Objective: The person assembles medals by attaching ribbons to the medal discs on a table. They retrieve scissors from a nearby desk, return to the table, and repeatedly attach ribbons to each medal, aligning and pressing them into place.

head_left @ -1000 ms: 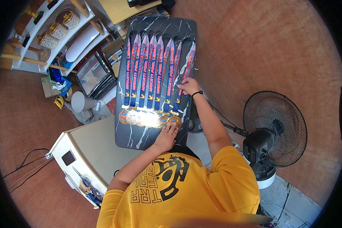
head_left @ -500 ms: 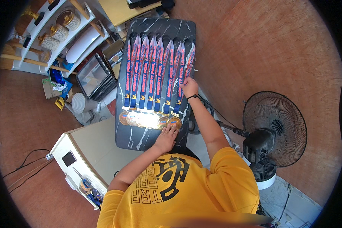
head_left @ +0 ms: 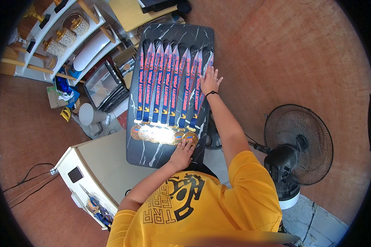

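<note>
Several medals on ribbons lie side by side on a black, white-veined tabletop (head_left: 146,158). Their blue ribbons (head_left: 165,92) with pink-red print run away from me, looped at the far end. The gold medals make a row at the near end, some washed out by glare. On the rightmost medal (head_left: 189,136) rest the fingertips of my left hand (head_left: 181,157), stretched out and gripping nothing. My right hand (head_left: 210,83) lies flat, fingers apart, over the right strand of the rightmost ribbon, by the table's right edge. Part of that strand is hidden under it.
A black standing fan (head_left: 297,144) is to the right of the table. Left of it are a white cabinet (head_left: 99,164), a grey-white cylinder (head_left: 88,114) and stacked black frames (head_left: 105,84). White shelves (head_left: 72,51) hold jars at the far left. A wooden wall (head_left: 276,53) curves along the right.
My right hand has let go of the rightmost ribbon's edge, opened and moved slightly farther up it, lying flat. My left hand stays on the rightmost medal. The view has shifted slightly.
</note>
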A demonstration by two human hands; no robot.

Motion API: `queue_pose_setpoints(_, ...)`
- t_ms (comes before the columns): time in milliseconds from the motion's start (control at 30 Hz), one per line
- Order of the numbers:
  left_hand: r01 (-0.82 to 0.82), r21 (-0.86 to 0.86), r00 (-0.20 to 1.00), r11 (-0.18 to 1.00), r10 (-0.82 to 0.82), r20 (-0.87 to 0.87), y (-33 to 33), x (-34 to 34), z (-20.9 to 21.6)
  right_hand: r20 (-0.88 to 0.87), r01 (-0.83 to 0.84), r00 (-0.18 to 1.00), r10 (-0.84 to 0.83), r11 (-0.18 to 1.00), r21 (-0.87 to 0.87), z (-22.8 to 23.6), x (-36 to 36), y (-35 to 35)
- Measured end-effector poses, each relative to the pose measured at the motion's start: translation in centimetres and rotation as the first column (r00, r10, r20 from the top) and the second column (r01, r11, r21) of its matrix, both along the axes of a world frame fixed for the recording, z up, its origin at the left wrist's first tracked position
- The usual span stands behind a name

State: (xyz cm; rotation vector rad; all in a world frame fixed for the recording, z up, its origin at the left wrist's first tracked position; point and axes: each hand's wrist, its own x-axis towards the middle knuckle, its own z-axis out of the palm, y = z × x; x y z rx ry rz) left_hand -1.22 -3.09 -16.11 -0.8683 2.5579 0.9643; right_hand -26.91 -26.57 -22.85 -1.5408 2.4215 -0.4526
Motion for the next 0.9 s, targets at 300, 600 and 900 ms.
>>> queue_pose_setpoints(300, -0.043, 0.044, 0.999, 0.998, 0.044, -0.02, 0.0, -0.2, 0.1, -0.057, -0.187, 0.979, 0.196, 0.972, 0.142, -0.4, -1.1, -3.3)
queue_pose_setpoints(600, -0.072, 0.098, 0.995, 0.993, 0.078, -0.059, -0.1, -0.5, 1.0, -0.12, -0.163, 0.977, 0.176, 0.98, 0.111, -0.2, -1.2, -3.8)
queue_pose_setpoints(900, -0.036, 0.111, 0.999, 0.993, 0.04, -0.033, -0.1, -0.2, 0.3, 0.327, -0.036, 0.926, 0.191, 0.904, -0.427, 1.3, 3.6, 8.2)
